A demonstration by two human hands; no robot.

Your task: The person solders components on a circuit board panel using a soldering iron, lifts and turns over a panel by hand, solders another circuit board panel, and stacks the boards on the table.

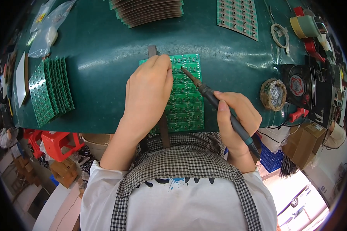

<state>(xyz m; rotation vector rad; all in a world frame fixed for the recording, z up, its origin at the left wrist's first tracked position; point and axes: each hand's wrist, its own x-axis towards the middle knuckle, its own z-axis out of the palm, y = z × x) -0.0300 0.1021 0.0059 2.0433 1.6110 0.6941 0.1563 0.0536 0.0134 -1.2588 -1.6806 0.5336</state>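
Observation:
A green circuit board panel (pixel 187 101), with rows of repeated small sections, lies on the table in front of me. A dark, narrow bar (pixel 164 131) runs lengthwise along the panel, partly under my left hand. My left hand (pixel 149 86) is closed over the panel's left part; its fingertips are hidden, so what they pinch cannot be seen. In my right hand (pixel 239 115) is a soldering iron (pixel 210 95), gripped like a pen. Its metal tip points up and left and meets the panel near the upper middle.
Green board panels (pixel 50 90) stand stacked at left, beside clear plastic bags (pixel 52 32). More boards (pixel 148 11) lie at the far side, with another panel (pixel 238 17) to their right. A round tin (pixel 273 94), a black fan (pixel 297 84) and a wire coil (pixel 280 36) sit at right.

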